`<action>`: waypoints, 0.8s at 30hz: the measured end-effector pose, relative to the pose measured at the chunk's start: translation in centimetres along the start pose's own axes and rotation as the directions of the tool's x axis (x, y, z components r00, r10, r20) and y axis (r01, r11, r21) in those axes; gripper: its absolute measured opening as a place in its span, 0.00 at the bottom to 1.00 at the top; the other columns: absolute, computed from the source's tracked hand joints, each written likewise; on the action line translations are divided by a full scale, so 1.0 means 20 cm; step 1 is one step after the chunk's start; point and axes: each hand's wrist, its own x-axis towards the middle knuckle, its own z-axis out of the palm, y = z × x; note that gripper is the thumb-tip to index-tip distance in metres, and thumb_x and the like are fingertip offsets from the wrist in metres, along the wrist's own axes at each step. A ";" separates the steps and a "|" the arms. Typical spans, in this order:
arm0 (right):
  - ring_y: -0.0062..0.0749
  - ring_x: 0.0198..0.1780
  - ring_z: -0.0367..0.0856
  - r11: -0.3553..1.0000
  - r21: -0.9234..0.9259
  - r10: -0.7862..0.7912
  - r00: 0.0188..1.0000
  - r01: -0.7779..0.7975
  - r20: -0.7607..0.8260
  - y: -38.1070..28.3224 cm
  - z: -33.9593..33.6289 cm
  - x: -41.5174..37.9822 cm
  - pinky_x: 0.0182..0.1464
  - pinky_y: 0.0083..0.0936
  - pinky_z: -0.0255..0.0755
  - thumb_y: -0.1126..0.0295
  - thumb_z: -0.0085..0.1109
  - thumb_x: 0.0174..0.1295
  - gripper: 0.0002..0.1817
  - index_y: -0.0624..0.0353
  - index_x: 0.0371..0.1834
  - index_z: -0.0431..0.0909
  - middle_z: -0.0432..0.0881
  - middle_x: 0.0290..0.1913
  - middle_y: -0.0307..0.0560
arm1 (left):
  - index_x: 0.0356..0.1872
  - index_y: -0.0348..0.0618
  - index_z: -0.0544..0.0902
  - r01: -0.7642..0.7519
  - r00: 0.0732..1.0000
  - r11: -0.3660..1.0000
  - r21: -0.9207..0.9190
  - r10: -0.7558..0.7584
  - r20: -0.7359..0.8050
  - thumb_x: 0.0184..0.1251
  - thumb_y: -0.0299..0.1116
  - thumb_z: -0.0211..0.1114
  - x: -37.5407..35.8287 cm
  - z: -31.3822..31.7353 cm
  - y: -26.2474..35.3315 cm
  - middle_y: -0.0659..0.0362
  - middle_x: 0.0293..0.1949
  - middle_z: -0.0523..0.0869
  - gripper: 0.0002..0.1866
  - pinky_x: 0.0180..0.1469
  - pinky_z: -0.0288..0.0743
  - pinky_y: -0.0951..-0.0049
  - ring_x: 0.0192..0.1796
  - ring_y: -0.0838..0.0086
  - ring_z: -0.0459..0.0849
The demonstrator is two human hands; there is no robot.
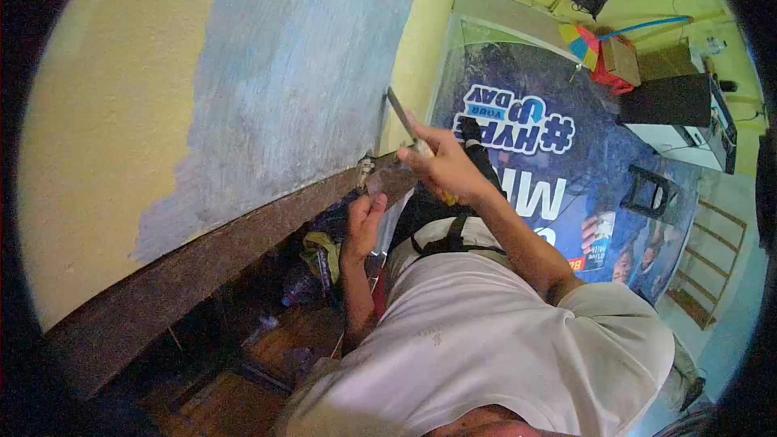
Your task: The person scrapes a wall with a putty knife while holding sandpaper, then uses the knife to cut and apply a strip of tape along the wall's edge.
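Observation:
My right hand is closed around a long, narrow tool with a dark flat blade; a bit of yellow shows below the fist. The blade slants up and left, its tip by the edge of a yellow panel painted grey-blue in the middle. Lower and to the left, my left hand has thumb and finger apart, with nothing clearly held. Just above it is a rough, broken spot at the end of a brown wooden beam along the panel's bottom. Whether the left fingers touch the beam cannot be told.
Under the beam, a plastic bottle and other clutter lie in shadow. A large printed banner covers the floor at right. On it stands a dark stool. Boxes, a black-and-white cabinet and a wooden rack stand farther off.

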 end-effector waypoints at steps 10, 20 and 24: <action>0.15 0.18 0.66 0.994 -0.041 0.103 0.994 -0.105 -0.031 -0.01 -0.03 0.04 0.20 0.20 0.66 0.66 0.63 0.69 0.40 0.48 0.83 0.55 0.86 0.46 0.48 | 0.25 0.38 0.69 -0.039 0.999 0.997 0.069 0.040 -0.012 0.79 0.40 0.61 0.00 -0.04 -0.18 0.69 0.24 0.66 0.22 0.31 0.61 0.68 0.31 0.82 0.64; 0.17 0.15 0.66 0.992 -0.087 0.084 0.993 -0.092 -0.088 -0.03 0.03 0.05 0.17 0.22 0.64 0.67 0.63 0.69 0.40 0.50 0.83 0.55 0.85 0.43 0.49 | 0.28 0.37 0.75 0.000 1.000 1.000 0.001 0.000 0.028 0.80 0.41 0.59 -0.05 -0.02 -0.09 0.67 0.26 0.71 0.20 0.34 0.64 0.70 0.33 0.82 0.66; 0.34 0.47 0.84 0.926 -0.376 0.005 0.997 0.027 0.082 0.01 0.01 -0.08 0.54 0.28 0.75 0.66 0.65 0.68 0.40 0.54 0.81 0.58 0.81 0.63 0.63 | 0.26 0.38 0.72 -0.072 0.997 0.996 -0.053 0.072 -0.003 0.80 0.42 0.60 -0.04 0.00 -0.05 0.67 0.25 0.70 0.22 0.34 0.63 0.69 0.32 0.82 0.66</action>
